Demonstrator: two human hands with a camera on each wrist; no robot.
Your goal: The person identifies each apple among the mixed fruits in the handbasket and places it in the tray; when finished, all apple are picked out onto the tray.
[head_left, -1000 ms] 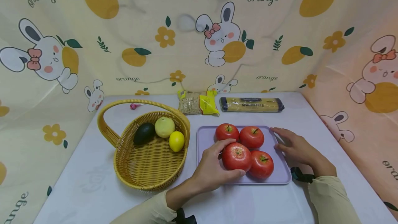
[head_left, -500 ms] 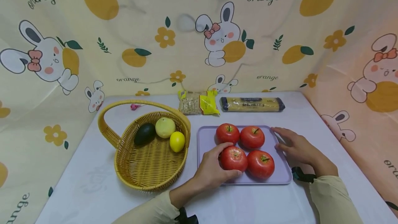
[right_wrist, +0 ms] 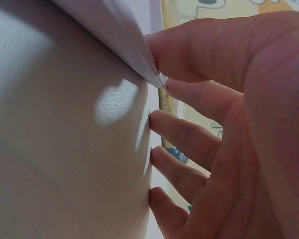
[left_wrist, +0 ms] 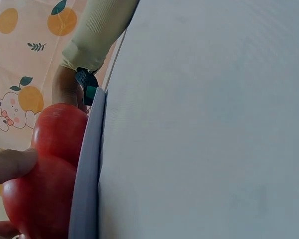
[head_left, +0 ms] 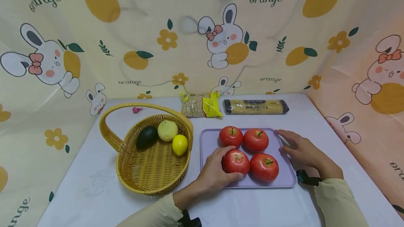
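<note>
My left hand holds a red apple between thumb and fingers, at the front left of a lilac tray. This apple is turned with its stemless end up. Right beside it sits another apple, stem up. Two more apples, one at back left and one at back right, lie on the tray. In the left wrist view, the thumb presses on the held apple. My right hand grips the tray's right rim near the far corner; the right wrist view shows thumb and forefinger at the rim.
Left of the tray stands a wicker basket with a tall handle. Inside are an avocado, a pale green round fruit and a lemon. Behind lie a lollipop, a yellow-labelled bag and a spaghetti pack.
My left hand has lowered the apple and shifted it slightly left and nearer, down onto the tray beside the front-right apple. My right hand has stayed at the tray's rim.
</note>
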